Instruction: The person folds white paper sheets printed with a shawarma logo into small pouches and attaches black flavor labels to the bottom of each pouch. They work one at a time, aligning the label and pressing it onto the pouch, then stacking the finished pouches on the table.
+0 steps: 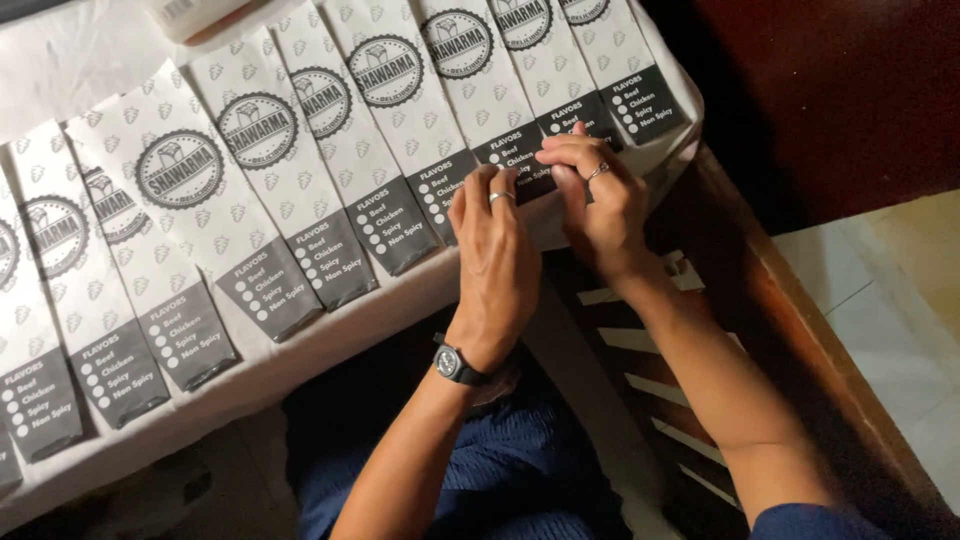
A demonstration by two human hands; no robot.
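I see my left hand [492,240] and right hand [598,195] meeting over the near end of one paper sleeve [478,95], the one second from the right in a fanned row of white printed sleeves [270,190] laid overlapping on the white-covered worktop [330,350]. Both hands are at its dark lower band, close to the worktop's edge. My left hand lies with its fingers together, resting flat on the band; my right hand is curled, fingertips bunched as if pinching the sleeve's bottom edge, though I cannot tell for certain that paper is caught between them. I judge the sleeve to be very light, thin and floppy, easy to crease or tear and liable to slide on its neighbours. The best hold looks to be the free bottom edge, pinched gently while the other hand pins the neighbouring sleeve flat.
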